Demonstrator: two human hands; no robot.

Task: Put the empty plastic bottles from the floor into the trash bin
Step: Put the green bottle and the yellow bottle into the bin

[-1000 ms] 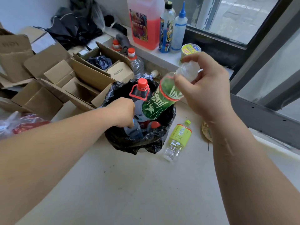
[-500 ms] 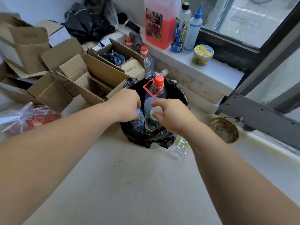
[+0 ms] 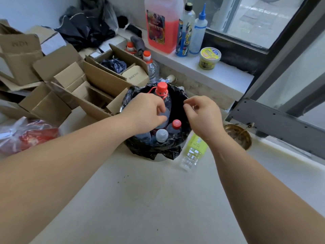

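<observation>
We are counting one trash bin (image 3: 154, 152), lined with a black bag, standing on the pale floor (image 3: 140, 199) below the window ledge (image 3: 219, 71). Inside it we are seeing three bottle tops: one tall clear bottle (image 3: 164, 101) with a red cap and red carry ring, standing upright and rising above the rim; one smaller red-capped bottle (image 3: 175, 126); and one white-capped bottle (image 3: 161, 135) just beside it. A fourth clear bottle body (image 3: 143, 137) may be lying under our left wrist, though we cannot tell. One bottle is still lying on the floor: a clear bottle with a yellow-green label (image 3: 194, 150), on its side, touching or just beside the bin's right edge. Our left hand (image 3: 146, 111) is hovering over the bin with fingers curled loosely against the tall bottle's shoulder; we cannot tell whether it is gripping. Our right hand (image 3: 204, 115) is hanging over the bin's right rim, fingers loosely spread and holding nothing. On the ledge we are listing one pink-liquid jug (image 3: 162, 23), two slim bottles (image 3: 185, 30) and one yellow tub (image 3: 210, 58). Two more red-capped bottles (image 3: 151, 67) are standing behind the bin beside several open cardboard boxes (image 3: 70, 81). One brass dish (image 3: 239, 136) is sitting on the floor at right.
</observation>
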